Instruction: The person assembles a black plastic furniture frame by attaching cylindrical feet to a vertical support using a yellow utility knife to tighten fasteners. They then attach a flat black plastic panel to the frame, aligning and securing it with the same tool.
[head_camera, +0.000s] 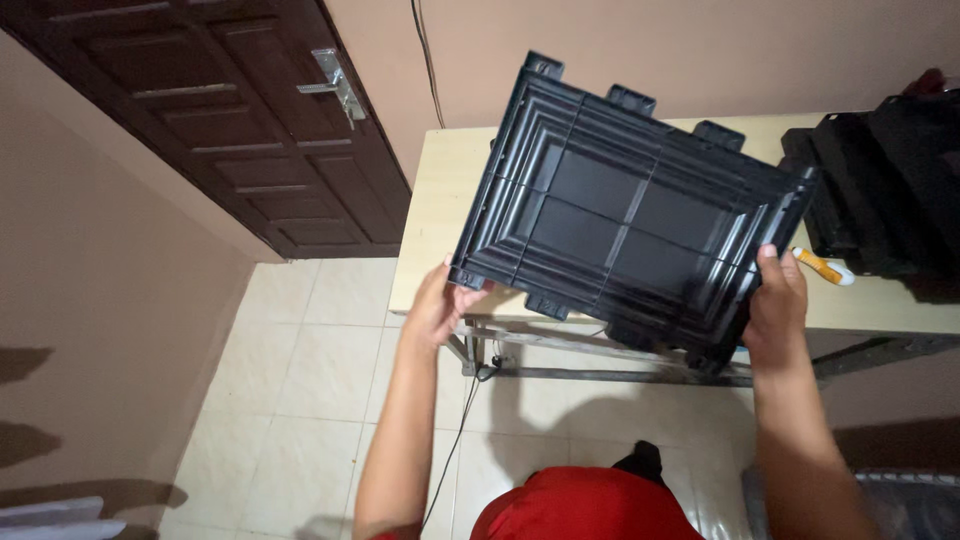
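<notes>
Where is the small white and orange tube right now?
In the head view, the white and orange tube lies on the table at right, just beyond the right hand, beside the stacked black panels.

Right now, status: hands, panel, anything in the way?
Left hand grips black panel at its near-left corner; right hand grips the right edge. Panel held tilted above table. Black stack and tube lie right; nothing blocking.

We stand in a plain home room: tiled floor (300, 370) under the table (440, 200), a panelled door (230, 120) left of it.
</notes>
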